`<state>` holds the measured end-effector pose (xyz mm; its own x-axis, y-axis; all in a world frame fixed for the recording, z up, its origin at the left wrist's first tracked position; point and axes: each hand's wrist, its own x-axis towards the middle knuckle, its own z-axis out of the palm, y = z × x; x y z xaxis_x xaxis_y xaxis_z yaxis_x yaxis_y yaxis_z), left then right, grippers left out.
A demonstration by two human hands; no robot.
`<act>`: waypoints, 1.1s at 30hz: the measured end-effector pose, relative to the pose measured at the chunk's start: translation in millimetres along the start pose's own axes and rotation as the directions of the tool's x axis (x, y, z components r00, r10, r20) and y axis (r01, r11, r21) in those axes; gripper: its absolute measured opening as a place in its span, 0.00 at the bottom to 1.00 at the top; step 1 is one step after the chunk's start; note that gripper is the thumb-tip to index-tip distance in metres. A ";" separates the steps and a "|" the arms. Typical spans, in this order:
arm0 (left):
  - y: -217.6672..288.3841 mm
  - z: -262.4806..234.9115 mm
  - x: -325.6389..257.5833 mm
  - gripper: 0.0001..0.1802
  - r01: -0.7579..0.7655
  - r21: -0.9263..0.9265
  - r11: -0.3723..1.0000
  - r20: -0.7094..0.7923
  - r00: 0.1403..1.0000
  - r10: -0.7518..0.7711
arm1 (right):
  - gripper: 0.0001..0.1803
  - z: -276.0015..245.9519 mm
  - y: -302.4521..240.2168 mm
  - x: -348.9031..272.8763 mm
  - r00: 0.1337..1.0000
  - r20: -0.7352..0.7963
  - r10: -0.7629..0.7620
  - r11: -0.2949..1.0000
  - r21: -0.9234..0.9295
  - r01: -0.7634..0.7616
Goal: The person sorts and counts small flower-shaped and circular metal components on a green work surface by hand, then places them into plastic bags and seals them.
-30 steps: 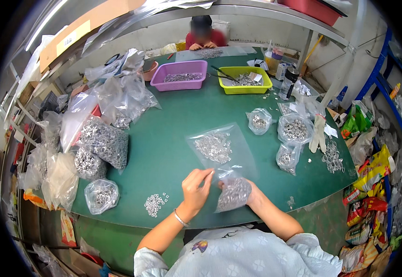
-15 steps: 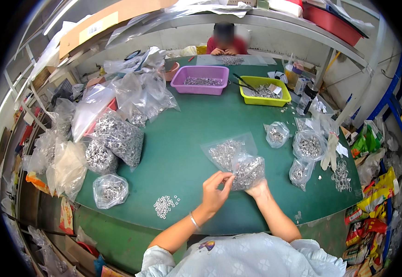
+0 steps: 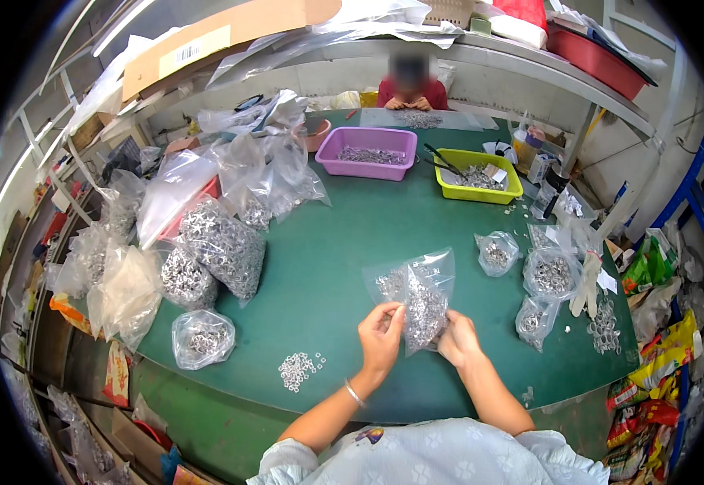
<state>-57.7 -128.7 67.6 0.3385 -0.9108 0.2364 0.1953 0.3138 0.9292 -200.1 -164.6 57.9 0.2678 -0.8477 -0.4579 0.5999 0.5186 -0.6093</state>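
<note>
Upright between my hands is a clear plastic bag (image 3: 425, 315) filled with small silvery metal pieces. My left hand (image 3: 380, 338) pinches its left edge between thumb and fingers. On the opposite edge, my right hand (image 3: 459, 338) grips the plastic, some fingers hidden behind the bag. Partly covered by it, a second clear bag (image 3: 387, 283) with similar pieces lies on the green table (image 3: 328, 267). To the left of my left hand, a loose pile of small square metal frames (image 3: 297, 370) rests near the table's front edge.
Large filled bags (image 3: 231, 250) and a smaller open bag (image 3: 203, 338) crowd the left. Purple (image 3: 366, 166) and yellow (image 3: 481, 194) trays stand at the back. Several small bags (image 3: 550, 271) and a glove (image 3: 588, 283) lie right. A person (image 3: 411, 95) sits across the table.
My right hand has come from beneath the bag to its right edge. The bag has been raised from slumped to upright, its open plastic spread upward. The view has shifted slightly.
</note>
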 end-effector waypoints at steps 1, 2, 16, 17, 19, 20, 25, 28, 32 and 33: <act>-0.6 0.1 0.3 0.06 0.002 -0.024 1.000 -0.020 1.000 -0.002 | 0.23 -11.6 6.5 4.4 0.993 0.009 -0.118 0.989 -0.091 0.118; -1.0 -2.0 -0.6 0.06 0.026 -0.021 0.999 -0.012 1.000 -0.026 | 0.22 -7.7 9.3 1.6 0.975 0.027 -0.222 0.958 -0.179 0.223; -13.4 -6.2 -10.6 0.05 0.089 -0.079 0.993 -0.011 0.996 -0.090 | 0.23 8.8 -33.9 -32.7 0.887 0.296 -0.353 -0.246 -0.945 0.217; -12.4 -10.0 -10.9 0.05 0.094 -0.064 0.994 -0.006 0.996 -0.094 | 0.24 14.4 -32.9 -33.2 0.834 0.320 -0.450 -0.180 -0.947 0.266; -9.1 -0.7 -8.8 0.04 0.109 -0.072 0.991 0.045 0.993 -0.106 | 0.24 -7.9 -24.2 4.3 0.585 0.430 -0.688 -0.259 -0.898 0.355; -8.4 2.1 -10.1 0.04 0.107 -0.079 0.991 0.063 0.993 -0.103 | 0.23 -20.9 -15.6 35.5 0.484 0.434 -0.760 -0.272 -0.889 0.368; -16.0 -4.6 -14.3 0.04 0.088 -0.141 0.986 0.018 0.996 -0.087 | 0.13 -29.2 -28.9 60.3 0.823 0.213 -0.527 0.345 -0.831 0.436; -25.9 -15.7 -12.7 0.11 0.140 -0.206 0.969 0.001 0.990 -0.143 | 0.09 -5.0 -19.0 30.9 0.798 0.257 -0.545 0.384 -0.769 0.510; 4.5 -21.5 8.6 0.25 -0.133 0.606 0.785 0.240 0.971 -0.021 | 0.09 10.3 -18.2 1.2 0.866 0.260 -0.428 0.604 -0.630 0.488; 4.5 -26.5 15.8 0.27 -0.280 0.704 0.653 0.357 0.934 0.016 | 0.09 9.7 -16.3 2.1 0.859 0.277 -0.432 0.628 -0.591 0.506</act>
<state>-27.1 -134.6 67.9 -0.0097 -0.9414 0.3371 -0.6152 0.2714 0.7402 -202.0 -175.9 73.1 0.1794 -0.9825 0.0490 0.0666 -0.0375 -0.9971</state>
